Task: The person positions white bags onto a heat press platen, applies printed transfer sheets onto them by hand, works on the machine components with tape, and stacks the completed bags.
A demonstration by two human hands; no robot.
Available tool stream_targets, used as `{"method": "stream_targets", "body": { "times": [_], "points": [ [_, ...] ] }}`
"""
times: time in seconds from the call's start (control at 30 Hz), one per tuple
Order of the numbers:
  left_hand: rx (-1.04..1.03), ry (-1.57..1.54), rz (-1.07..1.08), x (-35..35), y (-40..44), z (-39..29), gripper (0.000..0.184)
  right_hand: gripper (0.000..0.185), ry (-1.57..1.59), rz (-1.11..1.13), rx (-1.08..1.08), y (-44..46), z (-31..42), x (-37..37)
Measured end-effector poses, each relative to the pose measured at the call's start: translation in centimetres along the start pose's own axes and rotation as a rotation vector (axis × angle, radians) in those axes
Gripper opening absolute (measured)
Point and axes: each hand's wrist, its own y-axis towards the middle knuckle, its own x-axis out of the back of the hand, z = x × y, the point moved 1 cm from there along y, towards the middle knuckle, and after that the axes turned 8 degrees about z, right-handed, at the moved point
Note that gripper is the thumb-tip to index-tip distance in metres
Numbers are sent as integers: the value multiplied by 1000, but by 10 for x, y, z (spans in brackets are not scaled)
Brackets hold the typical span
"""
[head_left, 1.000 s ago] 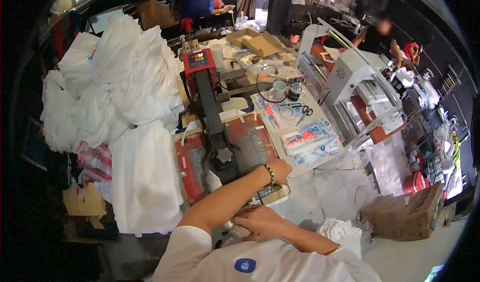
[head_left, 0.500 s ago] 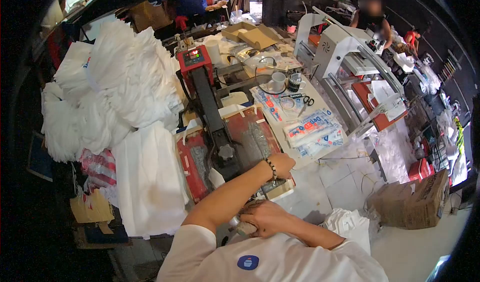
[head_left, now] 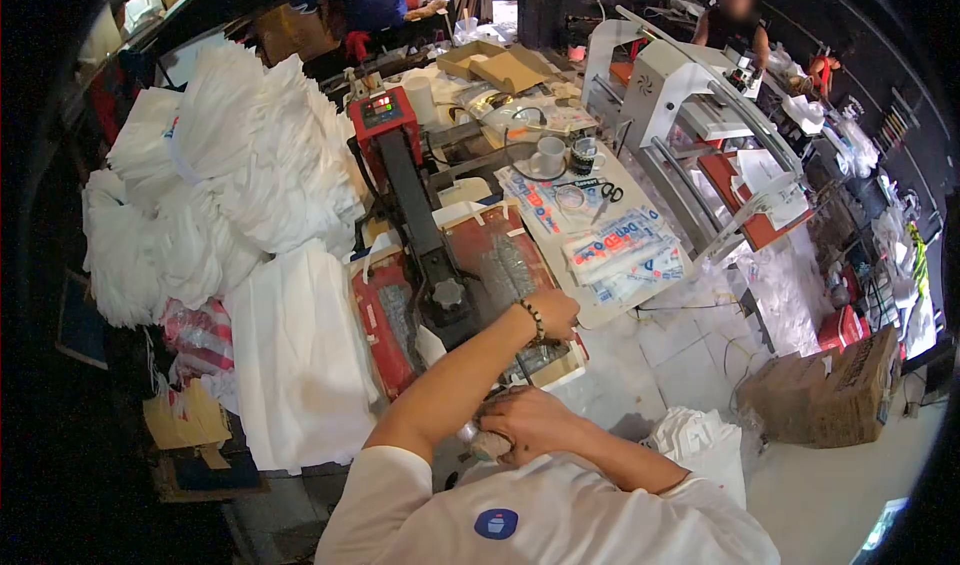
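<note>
A red and black heat press (head_left: 425, 215) stands in front of me, its lit display at the far end and a knob (head_left: 448, 295) on its arm. My left hand (head_left: 553, 315), with a beaded bracelet at the wrist, is closed over the near right part of the worn red pad (head_left: 485, 240). Whatever its fingers hold is hidden. Closer to my body, my right hand (head_left: 525, 425) wraps round the press handle (head_left: 488, 447), whose tan, wrapped-looking end shows beside the fingers. My left forearm crosses over the front of the press.
White fabric piles (head_left: 230, 165) and a flat white stack (head_left: 300, 355) lie left. On the right board are printed sheets (head_left: 620, 250), scissors (head_left: 609, 195) and mugs (head_left: 550, 155). Beyond stand a grey-framed machine (head_left: 665, 90) and a person (head_left: 735, 30). A carton (head_left: 820, 390) sits right.
The view has shifted slightly, so most things sit a little higher and further left. My left hand has moved slightly up and left in view; my right hand keeps its grip.
</note>
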Motion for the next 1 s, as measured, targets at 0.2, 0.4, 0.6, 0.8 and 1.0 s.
{"method": "stream_targets", "body": {
  "times": [0.2,0.4,0.6,0.8,1.0],
  "points": [
    [52,-19,-37,7,-2,11,41,41,20,33,-42,-1,3,3],
    [-55,-136,-355,49,-43,26,39,45,-15,16,-11,0,-1,1],
    [0,-348,-576,93,-149,1,43,38,-40,-65,5,-1,3,1],
    [450,-169,-847,23,-191,50,53,42,-42,-51,12,-2,3,3],
    [542,-285,-1044,-39,-179,64,86,55,-68,41,9,-1,0,0]
  ]
}}
